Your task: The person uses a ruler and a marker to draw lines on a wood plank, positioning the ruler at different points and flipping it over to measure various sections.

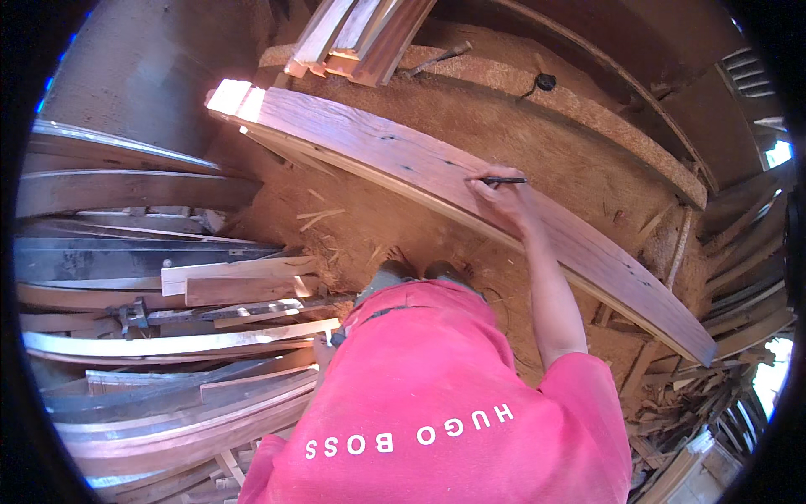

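A long reddish-brown plank stretches from the upper left to the lower right in front of me, its left end in bright light. A few dark spots mark its face. My right hand rests on the plank near its middle. Its fingers are closed in a pinch round a dark pen that lies nearly flat over the wood. Down by my left hip, a small part of my left hand shows beside the pink shirt. My body hides most of that hand, and its fingers cannot be made out.
Stacked boards and a metal bar clamp lie at my left. Sawdust and offcuts cover the floor. Beyond the plank lie a curved board and upright timber pieces. More scrap wood piles up at the right.
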Available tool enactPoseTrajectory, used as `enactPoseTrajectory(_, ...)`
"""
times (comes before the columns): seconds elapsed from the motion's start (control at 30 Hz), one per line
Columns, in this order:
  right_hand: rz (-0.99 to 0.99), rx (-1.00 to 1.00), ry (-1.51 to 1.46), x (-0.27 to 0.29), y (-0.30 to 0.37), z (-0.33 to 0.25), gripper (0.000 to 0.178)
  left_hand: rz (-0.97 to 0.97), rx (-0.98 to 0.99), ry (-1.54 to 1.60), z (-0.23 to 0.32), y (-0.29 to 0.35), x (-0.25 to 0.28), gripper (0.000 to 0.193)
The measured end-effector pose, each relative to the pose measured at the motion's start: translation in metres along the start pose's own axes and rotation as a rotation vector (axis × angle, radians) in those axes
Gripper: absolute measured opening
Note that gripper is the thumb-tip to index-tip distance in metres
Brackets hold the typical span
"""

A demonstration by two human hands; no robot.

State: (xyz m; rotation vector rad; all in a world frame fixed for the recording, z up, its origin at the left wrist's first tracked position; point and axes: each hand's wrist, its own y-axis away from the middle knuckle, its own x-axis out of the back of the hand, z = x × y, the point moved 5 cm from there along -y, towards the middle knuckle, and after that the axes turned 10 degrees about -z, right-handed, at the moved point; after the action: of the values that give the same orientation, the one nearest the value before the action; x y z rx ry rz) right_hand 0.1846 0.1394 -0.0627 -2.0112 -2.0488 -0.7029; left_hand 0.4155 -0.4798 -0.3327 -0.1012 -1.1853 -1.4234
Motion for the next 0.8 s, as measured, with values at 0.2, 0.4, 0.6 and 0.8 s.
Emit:
enactPoseTrajectory(0.2, 0.391, -0.113, 0.264, 0.066, 0.060, 0.011, 0.020, -0.091, -0.041, 0.051, 0.107, -0.052, 0.052, 0.050)
enactPoseTrajectory(0.4, 0.893, -0.119, 0.234, 0.072, 0.049, -0.046, 0.029, 0.142, -0.157, 0.482, 0.159, -0.131, 0.153, 0.023)
enactPoseTrajectory(0.6, 0.468, 0.084, -0.084, -0.022, -0.052, -0.096, 0.027, 0.101, -0.233, 0.648, 0.302, -0.158, 0.142, 0.024)
enactPoseTrajectory(0.8, -0.419, 0.030, -0.221, -0.189, -0.191, -0.171, 0.025, -0.122, -0.296, 1.053, 0.442, -0.153, 0.182, 0.032)
